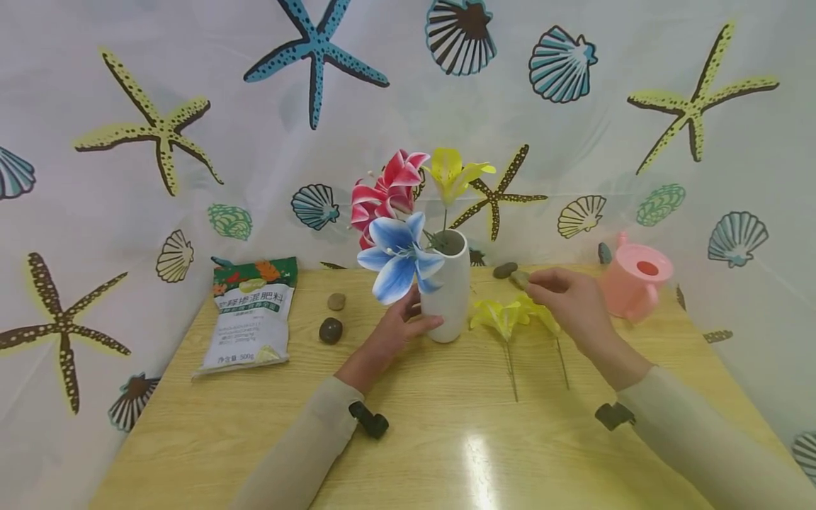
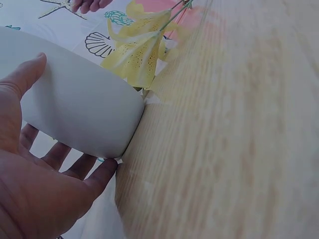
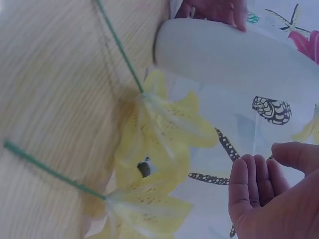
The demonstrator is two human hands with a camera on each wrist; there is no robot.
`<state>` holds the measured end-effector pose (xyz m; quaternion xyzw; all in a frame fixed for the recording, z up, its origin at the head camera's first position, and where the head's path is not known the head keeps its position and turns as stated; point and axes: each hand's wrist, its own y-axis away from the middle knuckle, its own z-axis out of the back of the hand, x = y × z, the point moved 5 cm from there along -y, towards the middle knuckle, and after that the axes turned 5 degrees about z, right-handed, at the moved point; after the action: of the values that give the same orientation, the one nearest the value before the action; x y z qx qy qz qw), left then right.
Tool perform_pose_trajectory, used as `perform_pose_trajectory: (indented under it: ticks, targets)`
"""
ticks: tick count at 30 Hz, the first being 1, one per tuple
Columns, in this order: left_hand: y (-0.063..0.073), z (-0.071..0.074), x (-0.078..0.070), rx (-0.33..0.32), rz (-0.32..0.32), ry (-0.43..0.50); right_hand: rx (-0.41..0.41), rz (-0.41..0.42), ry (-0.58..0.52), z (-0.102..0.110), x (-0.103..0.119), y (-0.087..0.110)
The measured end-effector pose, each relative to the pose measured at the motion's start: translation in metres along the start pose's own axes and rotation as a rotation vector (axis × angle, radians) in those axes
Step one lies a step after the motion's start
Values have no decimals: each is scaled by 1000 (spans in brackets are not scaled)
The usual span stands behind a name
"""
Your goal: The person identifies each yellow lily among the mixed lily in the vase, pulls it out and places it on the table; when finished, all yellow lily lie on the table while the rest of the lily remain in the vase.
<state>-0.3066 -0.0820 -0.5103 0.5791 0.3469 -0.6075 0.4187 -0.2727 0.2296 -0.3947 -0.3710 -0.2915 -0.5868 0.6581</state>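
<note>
- The left hand is grasping the white vase, its thumb on the near side and its fingers curled round the lower part.
- The vase stands upright just right of the left hand; it is smooth, matte, rounded and narrower at the foot.
- Above the left hand, a white-edged blue flower with pointed petals leans out of the vase, the pink-and-white flowers behind it; a speckled yellow flower rises to their right on a thin stem.
- The right hand is released, holding nothing, its fingers loosely bent and the thumb apart.
- Left of and below the right hand, two yellow lilies with speckled petals and thin green stems lie on the counter, which has a pale wood grain.
- Just beyond the right hand's fingertips sit two smooth stones, one dark, one greenish.
- Right of the right hand stands a pink watering can, rounded, with a round opening on top.
- Well left of the left hand, a plastic bag with a green top reads "掺混肥料" and "净含量 500g"; its smaller print is illegible.
- Between bag and left hand lie a glossy dark pebble and a brownish pebble.
- Beyond both hands hangs white cloth printed with starfish and shells.
</note>
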Motion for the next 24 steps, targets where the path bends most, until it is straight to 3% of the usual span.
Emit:
perform_pose_trajectory:
  ticks: [8,14,15,21,22,24]
  targets:
    - [-1,1,2,-11,-3,-13,-10,44,-96,-14,20,-13]
    - [0,1,1,-1,-6,-22,34,62,-208,-21,34,-25]
    - [-7,3,11,6,-29,-29,42,60,-227,-22,36,-27]
    - [-6,4,11,15,-35,-27,71,82,-371,-31,53,-41]
    - [1,2,1,9,-14,-20,77,86,-394,-33,56,-43]
    - [1,2,2,7,-10,-11,87,95,-422,-38,63,-47]
